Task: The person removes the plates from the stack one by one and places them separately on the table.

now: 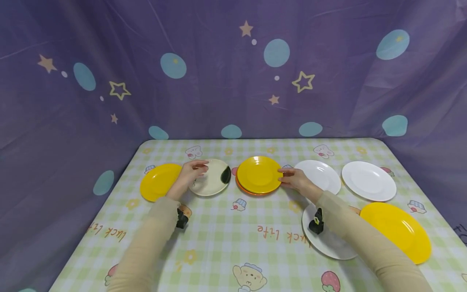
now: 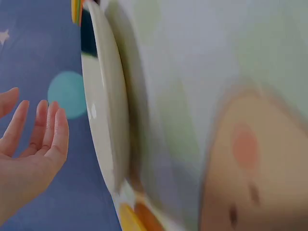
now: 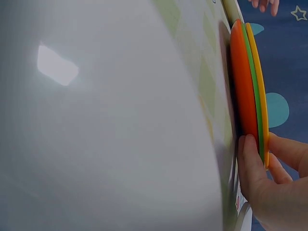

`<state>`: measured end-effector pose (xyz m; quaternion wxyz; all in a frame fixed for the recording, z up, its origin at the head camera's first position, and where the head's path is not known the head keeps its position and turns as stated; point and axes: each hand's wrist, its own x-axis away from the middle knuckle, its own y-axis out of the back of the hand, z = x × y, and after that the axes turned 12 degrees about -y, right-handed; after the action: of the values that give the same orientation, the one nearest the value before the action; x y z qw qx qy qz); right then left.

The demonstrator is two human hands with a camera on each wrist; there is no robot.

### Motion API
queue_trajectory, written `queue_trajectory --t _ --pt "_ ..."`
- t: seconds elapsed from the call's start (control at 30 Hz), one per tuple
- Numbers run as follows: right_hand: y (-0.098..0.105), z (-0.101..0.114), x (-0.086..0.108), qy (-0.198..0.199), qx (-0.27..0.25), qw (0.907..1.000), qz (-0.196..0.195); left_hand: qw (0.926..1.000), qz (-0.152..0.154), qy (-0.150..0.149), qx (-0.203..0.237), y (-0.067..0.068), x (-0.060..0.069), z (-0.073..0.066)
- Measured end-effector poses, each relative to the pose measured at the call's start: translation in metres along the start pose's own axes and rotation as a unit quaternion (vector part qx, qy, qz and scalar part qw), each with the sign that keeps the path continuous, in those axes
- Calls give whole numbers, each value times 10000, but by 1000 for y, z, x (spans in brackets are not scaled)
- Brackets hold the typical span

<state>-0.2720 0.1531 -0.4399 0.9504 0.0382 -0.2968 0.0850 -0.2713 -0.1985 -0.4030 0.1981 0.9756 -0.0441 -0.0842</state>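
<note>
purple cloth backdrop [image 1: 219, 89] | stars [image 1: 246, 28], blue ovals [image 1: 277, 53] | tabletop [image 1: 215, 227]: green-white checked, rounded far corners [image 1: 148, 143] | light: soft

Nine plates [image 1: 260, 175] show — three yellow [image 1: 157, 183], three white [image 1: 368, 181], one each cream [image 1: 211, 180], orange [image 3: 244, 86], green [image 3: 256, 86].

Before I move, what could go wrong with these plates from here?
The right hand pinches the stack of round yellow, green and orange plates at one side only, so the stack may tip or its plates slide apart.
A glossy white round plate lies beside that hand; a low swing rightward might knock it.
The left hand hovers above the cream round plate with a dark green patch; lowering carelessly might nudge it.
</note>
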Motion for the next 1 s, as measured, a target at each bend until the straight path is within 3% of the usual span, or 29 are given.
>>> queue_trajectory --t 0.13,0.27,0.6,0.83,1.0 --pt "1 -1 0 30 24 10000 9 9993 150 -286 197 -19 -4 -4" --pt "0 -2 -1 61 -61 10000 43 9984 367 -407 106 -35 -8 -6" --pt "1 0 1 27 -107 9999 24 9972 693 -260 -129 -71 -18 -13" --pt "2 -1 0 38 17 10000 78 9970 613 53 -464 -91 -19 -21" --pt "1 -1 0 63 9 10000 70 9967 598 10 -549 -98 -20 -21"
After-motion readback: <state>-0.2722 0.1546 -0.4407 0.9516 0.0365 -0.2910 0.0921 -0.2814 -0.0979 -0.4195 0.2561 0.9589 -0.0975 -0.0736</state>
